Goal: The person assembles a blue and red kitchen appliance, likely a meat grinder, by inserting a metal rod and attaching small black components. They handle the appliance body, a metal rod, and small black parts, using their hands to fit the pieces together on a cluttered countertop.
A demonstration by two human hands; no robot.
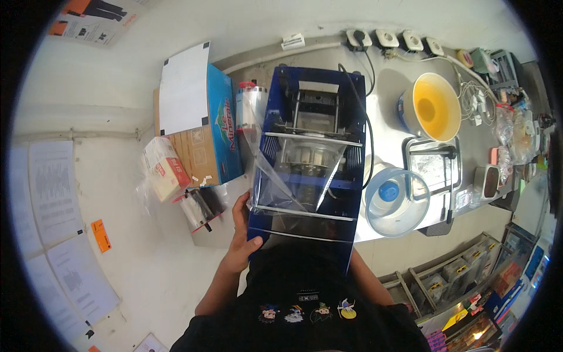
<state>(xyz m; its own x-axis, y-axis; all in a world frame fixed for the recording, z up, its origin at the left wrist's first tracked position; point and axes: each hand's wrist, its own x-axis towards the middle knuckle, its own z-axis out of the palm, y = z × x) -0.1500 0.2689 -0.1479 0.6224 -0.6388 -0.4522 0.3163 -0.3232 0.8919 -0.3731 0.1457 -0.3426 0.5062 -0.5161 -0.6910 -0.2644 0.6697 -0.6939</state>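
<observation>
Because its thumb hooks over the near left edge of the blue machine (346, 183), fingers along the side, the left hand (239, 240) seems to brace it against the shirt (299, 293). Apparently resting on the counter (382, 141), the machine has a box (226, 111) to its left and a bowl (404, 224) to its right. Clear film (272, 182) across it obscures the inner parts. Hidden near its right side, the right hand's grip cannot be told; only the forearm (372, 280) shows.
</observation>
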